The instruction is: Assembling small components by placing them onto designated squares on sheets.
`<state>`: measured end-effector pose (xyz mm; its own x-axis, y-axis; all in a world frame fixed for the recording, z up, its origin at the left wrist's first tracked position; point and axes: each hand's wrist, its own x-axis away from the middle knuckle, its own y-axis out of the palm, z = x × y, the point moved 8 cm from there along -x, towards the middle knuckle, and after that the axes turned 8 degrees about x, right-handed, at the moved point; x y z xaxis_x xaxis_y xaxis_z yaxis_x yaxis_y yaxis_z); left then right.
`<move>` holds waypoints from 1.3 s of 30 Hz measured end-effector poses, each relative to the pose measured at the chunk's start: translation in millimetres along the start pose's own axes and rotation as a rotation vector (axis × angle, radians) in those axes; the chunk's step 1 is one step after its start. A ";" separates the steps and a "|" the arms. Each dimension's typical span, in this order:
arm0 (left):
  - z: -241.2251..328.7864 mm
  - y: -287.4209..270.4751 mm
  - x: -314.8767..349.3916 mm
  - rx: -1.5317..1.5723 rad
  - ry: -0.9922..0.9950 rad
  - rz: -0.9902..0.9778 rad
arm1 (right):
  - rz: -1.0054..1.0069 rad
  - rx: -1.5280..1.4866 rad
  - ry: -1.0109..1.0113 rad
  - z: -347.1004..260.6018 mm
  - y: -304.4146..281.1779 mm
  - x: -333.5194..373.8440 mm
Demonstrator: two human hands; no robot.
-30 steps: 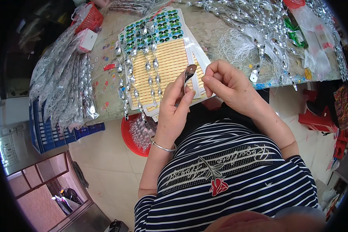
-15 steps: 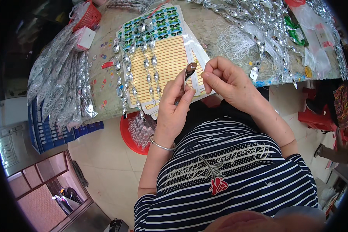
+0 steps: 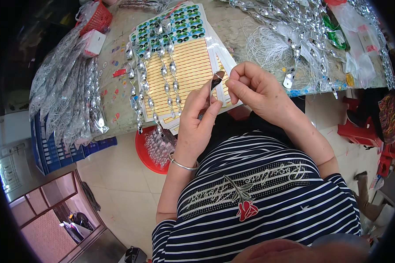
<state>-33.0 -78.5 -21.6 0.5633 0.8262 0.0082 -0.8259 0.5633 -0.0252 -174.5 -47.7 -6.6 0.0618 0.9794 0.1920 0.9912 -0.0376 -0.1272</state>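
Observation:
Between the thumb and fingers of my left hand (image 3: 196, 115) is a shiny, curved silver strip (image 3: 216, 83), its upper end dark with reflections. My right hand (image 3: 255, 87) is closed in a pinch just right of the strip's tip; what it pinches is too small to make out. Under and beyond my hands lie stacked sheets (image 3: 175, 65), yellow with red lines, the far part covered in green and blue oval stickers (image 3: 186, 24). Several twisted silver strands (image 3: 166, 72) hang across the sheets and over the table's near edge.
More silver strands (image 3: 70, 79) hang in a thick bundle at the left, by a red basket (image 3: 97, 19) and blue crate (image 3: 74, 155). White threads (image 3: 267, 48) and silver strands lie at the right. Below the table edge is a red basin (image 3: 147, 160) holding silver pieces.
My right fingertips have come slightly closer to the strip's tip. My left hand keeps its hold on the strip. The view has shifted a little.

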 end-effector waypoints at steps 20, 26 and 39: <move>15.0 13.8 -1.6 -0.079 0.133 -0.167 | 0.011 -0.010 -0.047 3.3 -1.9 1.0; 16.7 14.1 2.3 -0.175 0.194 -0.176 | 0.129 0.305 -0.266 -21.8 -8.9 10.9; 8.6 11.0 0.6 0.237 -0.081 -0.138 | -0.037 -0.185 -0.134 -10.1 0.8 4.5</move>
<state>-42.0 -71.7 -13.3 0.6746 0.7343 0.0757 -0.7300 0.6485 0.2156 -172.3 -45.3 3.9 0.0213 0.9979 0.0608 0.9978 -0.0249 0.0607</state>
